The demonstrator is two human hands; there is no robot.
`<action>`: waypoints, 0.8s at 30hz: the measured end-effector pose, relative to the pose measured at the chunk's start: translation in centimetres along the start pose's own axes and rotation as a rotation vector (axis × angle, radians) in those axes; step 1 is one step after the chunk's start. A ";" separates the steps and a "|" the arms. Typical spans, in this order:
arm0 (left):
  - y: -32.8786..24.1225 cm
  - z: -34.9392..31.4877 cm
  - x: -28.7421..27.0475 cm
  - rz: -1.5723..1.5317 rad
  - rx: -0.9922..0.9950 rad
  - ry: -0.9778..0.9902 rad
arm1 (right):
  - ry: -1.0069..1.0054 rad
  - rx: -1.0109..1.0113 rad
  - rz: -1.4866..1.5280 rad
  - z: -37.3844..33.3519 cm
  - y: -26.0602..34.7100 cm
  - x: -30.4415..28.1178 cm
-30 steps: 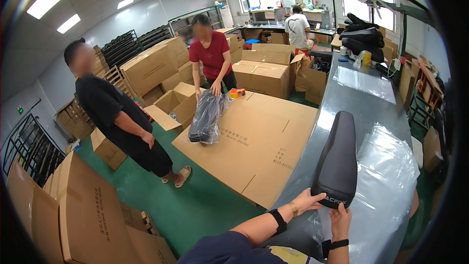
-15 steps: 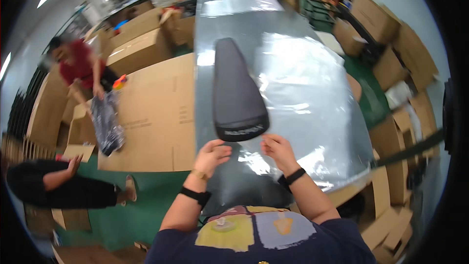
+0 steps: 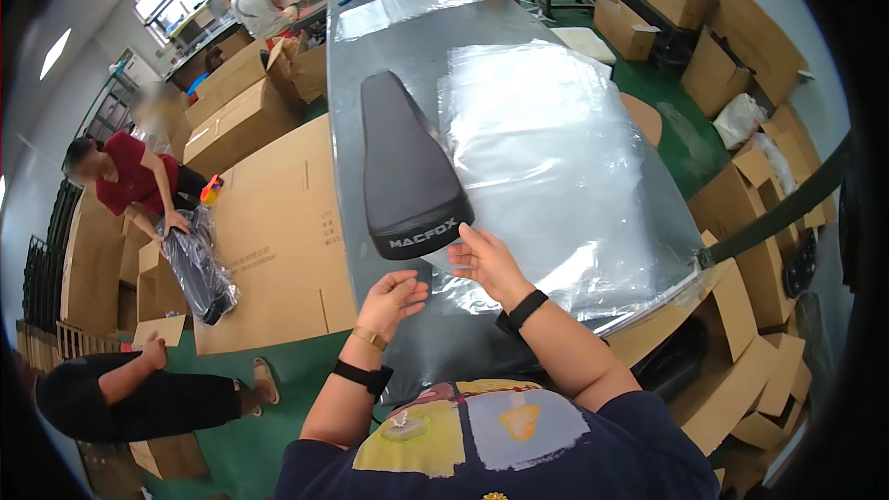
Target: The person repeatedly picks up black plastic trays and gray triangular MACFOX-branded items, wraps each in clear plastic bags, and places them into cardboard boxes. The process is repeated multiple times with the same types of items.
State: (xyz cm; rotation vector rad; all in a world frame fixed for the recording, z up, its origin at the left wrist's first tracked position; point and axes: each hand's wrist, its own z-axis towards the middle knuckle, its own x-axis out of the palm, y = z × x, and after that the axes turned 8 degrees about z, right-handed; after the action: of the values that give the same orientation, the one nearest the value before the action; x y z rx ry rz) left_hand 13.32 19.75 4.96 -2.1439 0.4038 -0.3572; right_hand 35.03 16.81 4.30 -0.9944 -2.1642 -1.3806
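A long dark grey padded bike seat [image 3: 407, 162] lies on the grey tabletop [image 3: 389, 56], its narrow end far and its wide end with pale lettering near me. My right hand [image 3: 486, 264] is at the seat's near right corner, thumb by its edge and fingers apart. It seems to touch the seat there, without a grip around it. Just short of the near end, my left hand [image 3: 394, 301] is apart from the seat, its fingers loosely bent. Beside the seat on the right lies a stack of clear plastic bags [image 3: 546, 167].
On the left, a co-worker in a red top [image 3: 139, 171] handles a plastic-wrapped seat [image 3: 199, 268] over a large cardboard sheet [image 3: 278, 231]. Another person's dark-trousered leg [image 3: 157, 403] shows lower left. Open cartons [image 3: 732, 315] crowd the table's right side, near a dark green strap or bar [image 3: 787, 213].
The view has swung, so the table and seat sit further left. My right hand has come up closer against the seat's near right corner. My left hand stays short of the near end.
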 end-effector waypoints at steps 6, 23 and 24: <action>-3.2 1.0 3.6 -0.172 0.114 -0.283 | -0.064 -0.068 -0.114 1.1 -0.4 3.3; -3.8 3.6 2.2 -0.170 0.293 -0.464 | 0.081 -0.093 -0.130 2.2 -1.6 1.3; -3.7 3.4 1.4 -0.176 0.283 -0.430 | 0.107 -0.072 -0.060 1.6 -1.1 1.5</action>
State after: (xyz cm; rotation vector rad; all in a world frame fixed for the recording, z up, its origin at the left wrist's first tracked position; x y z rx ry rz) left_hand 16.53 23.69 6.31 -1.9134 -0.0783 -0.0393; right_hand 33.26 18.48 3.86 -0.8666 -2.0948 -1.5135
